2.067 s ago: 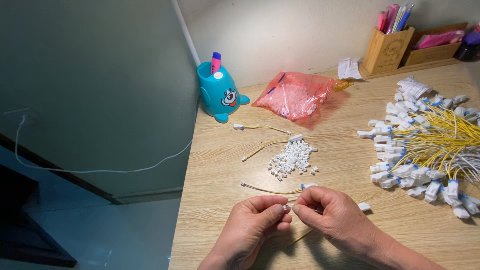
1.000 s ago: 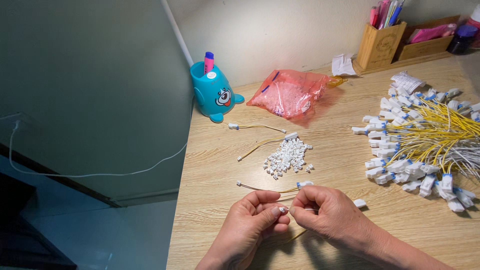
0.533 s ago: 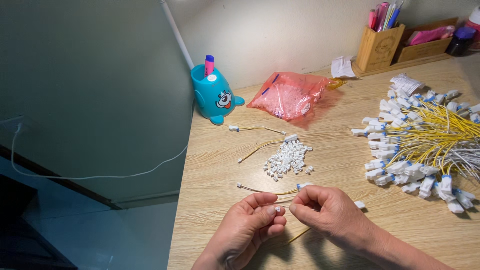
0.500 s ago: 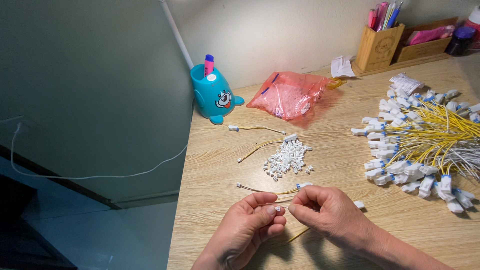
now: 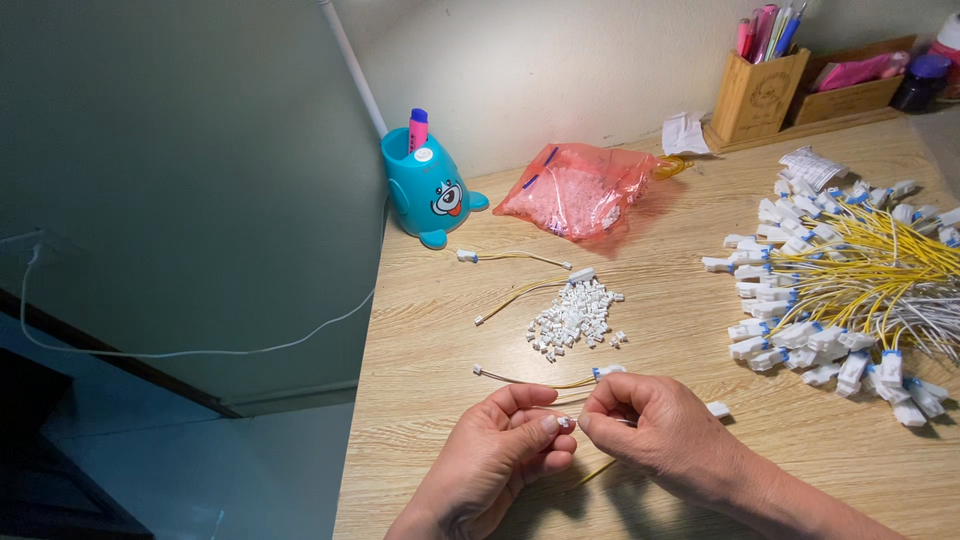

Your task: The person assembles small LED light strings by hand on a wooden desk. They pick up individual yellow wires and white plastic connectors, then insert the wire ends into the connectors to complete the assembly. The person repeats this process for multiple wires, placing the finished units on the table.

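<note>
left hand [image 5: 500, 450] grip: pinches small white connector [image 5: 565, 423] | right hand [image 5: 655, 425] grip: pinches thin yellow wire [image 5: 597, 470]

Open wood on the tabletop [image 5: 660, 330] between the small heap of white connectors [image 5: 577, 317] and the big bundle of yellow wires [image 5: 850, 290] at right. Loose yellow leads [image 5: 520, 258] strewn just beyond the left hand [image 5: 495, 455] and right hand [image 5: 655, 430]. Farther back, blocked by a blue pen pot [image 5: 428, 190], a pink bag [image 5: 583, 190] and a wooden pen holder [image 5: 755, 95]. Tabletop edge close at left.
</note>
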